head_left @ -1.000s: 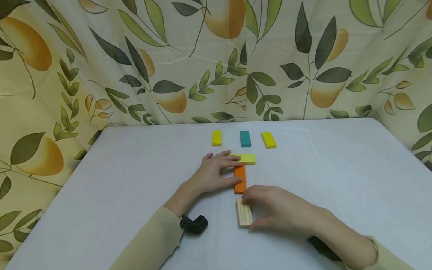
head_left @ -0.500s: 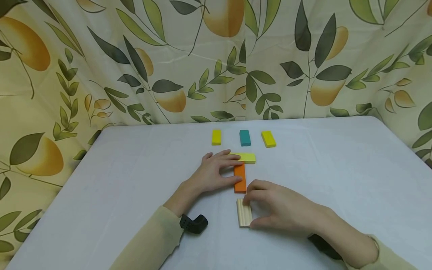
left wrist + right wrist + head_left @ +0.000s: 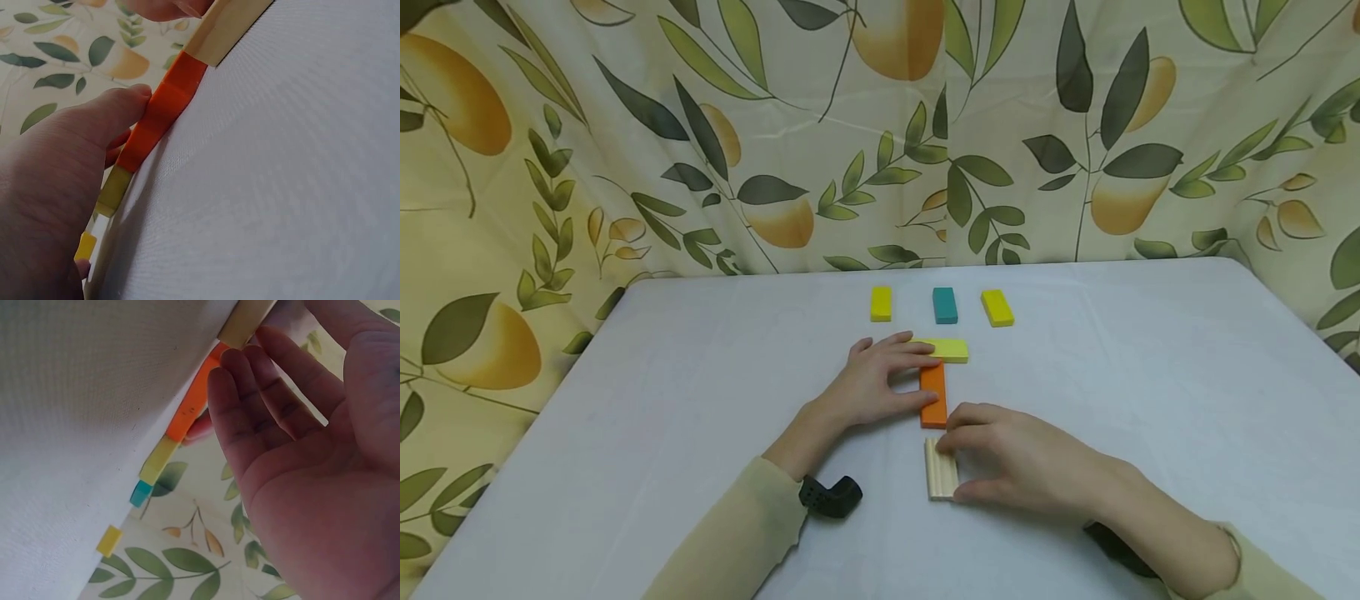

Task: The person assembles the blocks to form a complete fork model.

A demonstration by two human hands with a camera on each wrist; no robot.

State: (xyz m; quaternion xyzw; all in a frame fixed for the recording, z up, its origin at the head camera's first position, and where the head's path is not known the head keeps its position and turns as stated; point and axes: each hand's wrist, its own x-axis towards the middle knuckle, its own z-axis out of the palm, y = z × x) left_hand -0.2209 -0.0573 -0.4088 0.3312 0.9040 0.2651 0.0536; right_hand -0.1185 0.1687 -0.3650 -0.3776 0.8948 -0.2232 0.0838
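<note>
In the head view, my left hand (image 3: 883, 379) rests over an orange block (image 3: 933, 400), its thumb on top and its fingers stretched toward a pale yellow block (image 3: 951, 351). That yellow block lies crosswise at the orange block's far end. My right hand (image 3: 1037, 462) pinches a plain wooden block (image 3: 941, 471) with grooves along its top, thumb at the near end and fingertips at the far end. The wooden block lies lengthwise close to the orange block's near end. In the left wrist view, the thumb tip touches the edge of the orange block (image 3: 159, 115).
Behind the row stand a yellow block (image 3: 881, 304), a teal block (image 3: 945, 306) and another yellow block (image 3: 997, 308). A white cloth covers the table (image 3: 700, 375). A leaf-and-fruit patterned curtain (image 3: 850, 167) hangs behind it. Black wrist cameras (image 3: 831, 497) are worn on both wrists.
The wooden block in my right hand has slid slightly forward toward the orange block. One right finger has lifted away from the others. My left hand stays in place.
</note>
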